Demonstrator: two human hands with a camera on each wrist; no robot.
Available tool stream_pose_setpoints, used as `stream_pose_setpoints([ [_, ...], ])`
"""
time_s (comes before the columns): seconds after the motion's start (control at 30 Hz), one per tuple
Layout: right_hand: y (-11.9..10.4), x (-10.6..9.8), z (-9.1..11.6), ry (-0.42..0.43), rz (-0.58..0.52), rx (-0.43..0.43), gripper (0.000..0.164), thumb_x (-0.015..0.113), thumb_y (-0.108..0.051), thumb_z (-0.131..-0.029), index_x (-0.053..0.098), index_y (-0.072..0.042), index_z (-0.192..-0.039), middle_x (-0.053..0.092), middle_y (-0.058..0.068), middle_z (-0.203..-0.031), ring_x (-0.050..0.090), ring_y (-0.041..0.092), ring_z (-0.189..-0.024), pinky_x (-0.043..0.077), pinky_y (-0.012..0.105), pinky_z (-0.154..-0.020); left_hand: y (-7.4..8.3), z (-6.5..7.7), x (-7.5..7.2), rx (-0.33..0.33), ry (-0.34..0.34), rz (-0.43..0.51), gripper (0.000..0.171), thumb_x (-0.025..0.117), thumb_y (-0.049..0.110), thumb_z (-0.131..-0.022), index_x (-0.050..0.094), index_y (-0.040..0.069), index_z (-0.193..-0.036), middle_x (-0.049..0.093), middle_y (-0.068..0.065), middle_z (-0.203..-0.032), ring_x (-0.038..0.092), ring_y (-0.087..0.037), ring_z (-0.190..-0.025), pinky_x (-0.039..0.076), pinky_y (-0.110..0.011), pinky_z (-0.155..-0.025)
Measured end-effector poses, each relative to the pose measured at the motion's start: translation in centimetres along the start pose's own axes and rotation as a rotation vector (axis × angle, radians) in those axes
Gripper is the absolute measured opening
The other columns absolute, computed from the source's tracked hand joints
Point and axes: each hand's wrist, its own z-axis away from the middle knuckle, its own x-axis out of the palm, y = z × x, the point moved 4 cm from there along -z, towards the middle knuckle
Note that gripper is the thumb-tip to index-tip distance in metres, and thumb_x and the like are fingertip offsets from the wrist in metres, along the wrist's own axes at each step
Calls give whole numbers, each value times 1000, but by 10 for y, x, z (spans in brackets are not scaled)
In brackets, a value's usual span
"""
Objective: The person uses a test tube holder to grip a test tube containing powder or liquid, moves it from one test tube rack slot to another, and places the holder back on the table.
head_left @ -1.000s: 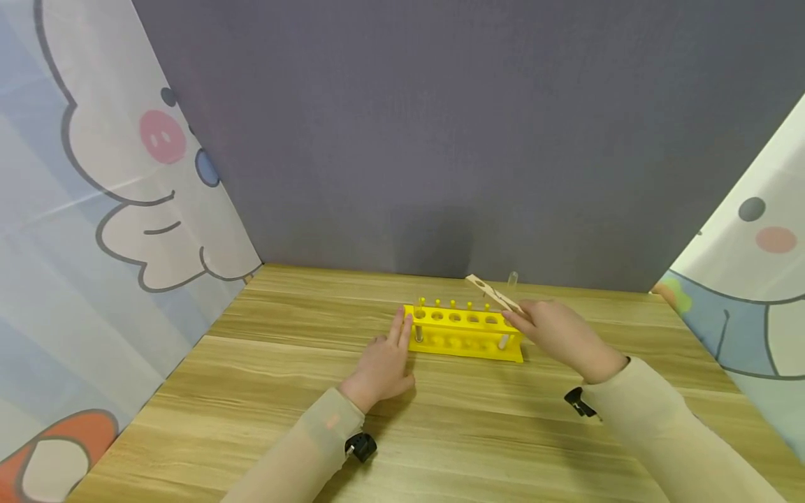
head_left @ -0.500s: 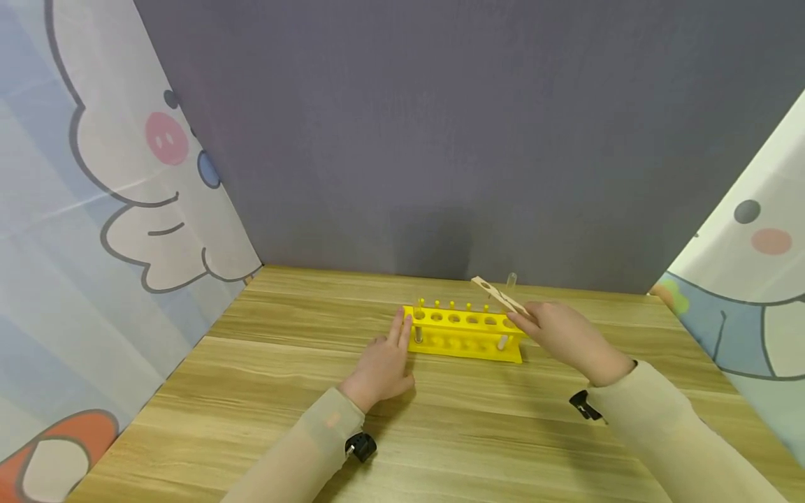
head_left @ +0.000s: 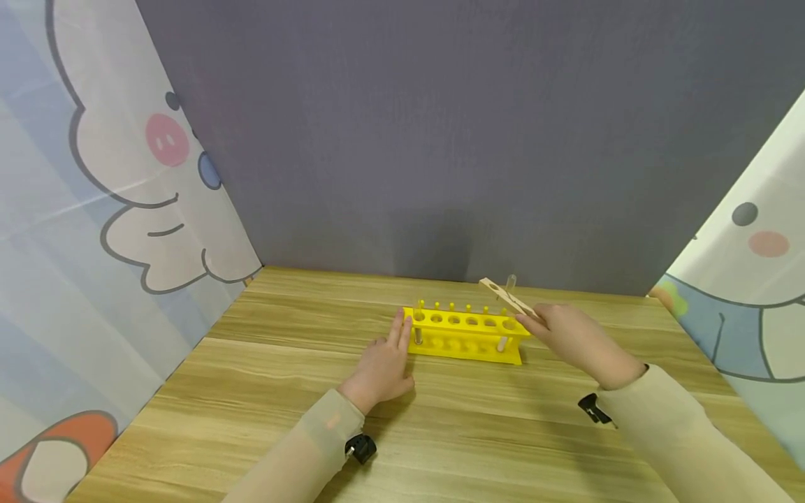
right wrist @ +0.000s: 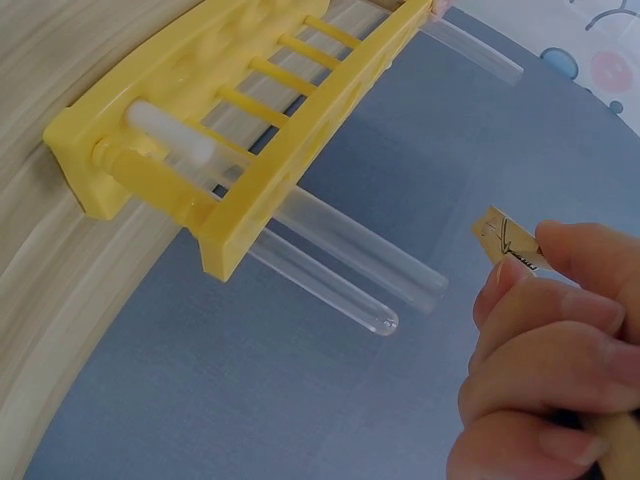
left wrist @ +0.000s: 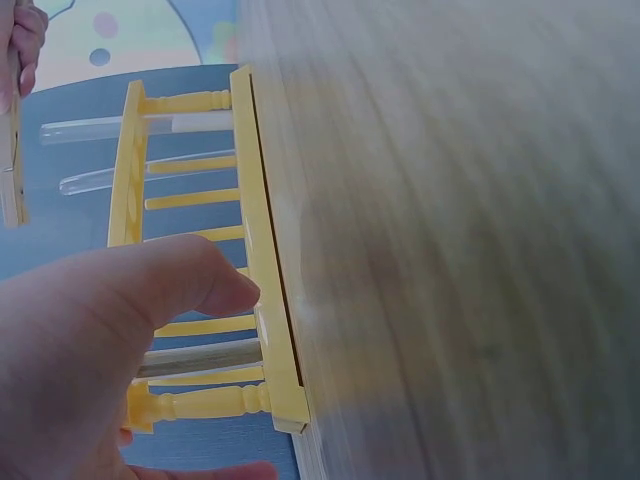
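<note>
A yellow test tube rack (head_left: 465, 352) stands on the table. My left hand (head_left: 380, 367) rests at its left end, with two straight fingers on the top plate. My right hand (head_left: 575, 342) grips a wooden test tube clamp (head_left: 506, 296) above the right end. In the right wrist view the clamp's spring shows at the fingertips, apart from the tubes. One upright test tube (right wrist: 365, 250) with white contents (right wrist: 172, 132) sits in the rightmost hole. Beside it, an inverted tube (right wrist: 330, 288) is on a rear peg. Another tube (left wrist: 205, 357) with greyish-brown contents stands at the left end.
Several holes between the two end tubes hold nothing, and thin pegs line the rack's rear. A grey panel (head_left: 434, 140) rises behind the wood-grain table (head_left: 283, 391). Cartoon-print curtains (head_left: 126, 230) hang at both sides.
My right hand has shifted a little to the right and down with the clamp, uncovering the rack's right end. My left hand has stayed in place, and so has the rack.
</note>
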Motion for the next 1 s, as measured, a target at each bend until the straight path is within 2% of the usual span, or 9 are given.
stream_pose_setpoints([
  [0.13,3,0,2,8,4,-2,43,41,-41,-98,50,-11,-68,34,-1,-54,26,11,-46,26,26,-44,0,0,0,0,-2,6,102,63,43,-75,9,-5,-147,3,-26,-152,59,-23,-73,49,-39,-85],
  [0.53,9,-2,6,11,2,12,35,44,-35,-98,55,-12,-74,34,-2,-54,28,11,-47,27,27,-45,1,0,1,-3,-2,2,103,64,44,-75,8,-5,-147,3,-27,-152,58,-22,-73,50,-38,-84],
  [0.77,15,-2,10,30,11,10,35,46,-32,-97,50,-12,-69,34,-2,-54,28,11,-47,27,26,-46,0,0,1,-2,4,1,104,64,45,-75,8,-5,-147,3,-27,-152,60,-24,-76,50,-39,-84],
  [1.0,18,-3,13,48,22,2,40,44,-37,-98,47,-13,-66,32,-3,-54,28,10,-48,27,26,-46,0,-1,2,-8,0,23,103,63,42,-75,7,-5,-147,3,-27,-152,58,-24,-74,49,-40,-86],
])
